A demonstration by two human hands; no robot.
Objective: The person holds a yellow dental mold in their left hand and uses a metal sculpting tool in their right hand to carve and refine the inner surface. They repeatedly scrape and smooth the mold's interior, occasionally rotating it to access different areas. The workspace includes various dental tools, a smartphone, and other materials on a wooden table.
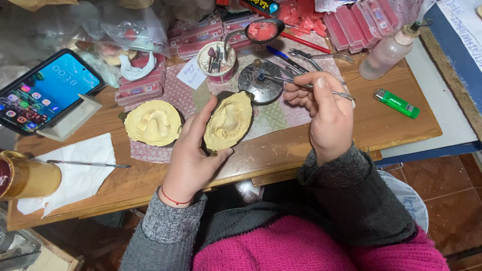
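Soft, even light falls from above onto my tabletop [401, 125], bright enough to show the wood grain without harsh contrast. My left hand [193, 155] and right hand [324, 118] cast only faint, short shadows beneath them. The phone screen [47, 90] glows brightly on its own, and the clear plastic bags [125, 25] at the back catch pale glare. The metal tool [301, 85] in my right grip shows a thin glint. Everything in the middle is sharp; the brass-coloured cylinder [27, 175] at the left edge looks stretched and slightly soft. The floor [447, 185] under the tabletop lies dimmer.
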